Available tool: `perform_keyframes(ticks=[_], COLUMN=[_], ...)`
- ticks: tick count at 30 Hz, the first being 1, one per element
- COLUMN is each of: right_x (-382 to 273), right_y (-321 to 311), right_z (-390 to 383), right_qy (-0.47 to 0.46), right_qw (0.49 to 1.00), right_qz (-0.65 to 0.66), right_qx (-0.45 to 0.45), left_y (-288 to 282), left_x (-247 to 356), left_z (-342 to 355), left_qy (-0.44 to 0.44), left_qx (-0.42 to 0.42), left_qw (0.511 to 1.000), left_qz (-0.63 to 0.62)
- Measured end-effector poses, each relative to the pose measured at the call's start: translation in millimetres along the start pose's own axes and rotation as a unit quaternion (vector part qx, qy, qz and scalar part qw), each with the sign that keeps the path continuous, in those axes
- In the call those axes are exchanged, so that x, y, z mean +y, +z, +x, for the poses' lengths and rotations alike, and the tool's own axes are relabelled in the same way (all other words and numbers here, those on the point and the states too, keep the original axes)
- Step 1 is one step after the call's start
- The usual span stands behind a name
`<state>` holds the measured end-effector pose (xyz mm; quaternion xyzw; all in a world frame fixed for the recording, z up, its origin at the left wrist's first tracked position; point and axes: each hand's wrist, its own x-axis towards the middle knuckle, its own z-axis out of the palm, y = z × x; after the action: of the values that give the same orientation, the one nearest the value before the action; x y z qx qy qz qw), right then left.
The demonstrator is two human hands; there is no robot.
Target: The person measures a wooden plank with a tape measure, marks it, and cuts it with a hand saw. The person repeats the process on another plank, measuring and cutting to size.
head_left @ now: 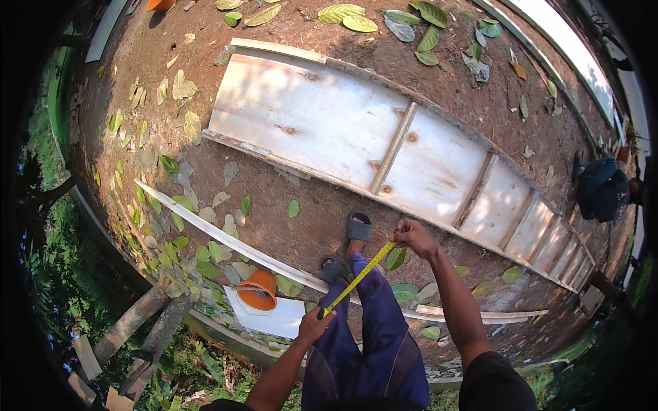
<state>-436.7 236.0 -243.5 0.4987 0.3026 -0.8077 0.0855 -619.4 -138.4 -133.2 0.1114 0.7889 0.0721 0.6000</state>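
A yellow tape measure [363, 272] is stretched slantwise between my two hands, in front of my legs. My left hand [314, 325] is closed round its dark case, low and to the left. Higher and to the right, my right hand [415, 238] pinches the free end of the blade. Beyond my right hand lies a long wooden panel frame [329, 113], pale plywood edged with battens and crossed by several wooden bars. The right hand is near its close edge, and whether it touches the frame I cannot tell.
An orange bucket [256, 290] sits on a white sheet [236, 312] at the left. A long pale strip of wood [226, 240] runs past my sandalled feet. Short battens [480, 315] lie to the right. Another person [603, 188] crouches at the far right. Leaves litter the soil.
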Motion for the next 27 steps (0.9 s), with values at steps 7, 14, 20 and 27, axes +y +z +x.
perform_keyframes(ticks=[7, 14, 20, 27], right_x=[-67.0, -71.1, -41.9, -33.4], right_y=[-76.3, -78.7, -60.4, 19.8], right_z=[21.1, 17.4, 8.5, 9.2], right_qy=[-0.13, -0.193, -0.195, -0.159], right_qw=[0.967, 0.921, 0.897, 0.905], right_qz=[0.132, 0.212, 0.249, 0.202], right_qx=[0.176, 0.262, 0.309, 0.338], left_y=[-67.6, -121.6, -162.1, -232.4], left_x=[-41.7, -27.8, -35.8, -60.3], left_z=[17.1, 40.4, 66.8, 137.9], left_qy=[-0.136, -0.052, 0.1, 0.06], left_qx=[-0.02, -0.013, 0.015, -0.001], left_qw=[0.99, 0.997, 0.987, 0.986], left_qz=[-0.041, 0.052, 0.125, 0.158])
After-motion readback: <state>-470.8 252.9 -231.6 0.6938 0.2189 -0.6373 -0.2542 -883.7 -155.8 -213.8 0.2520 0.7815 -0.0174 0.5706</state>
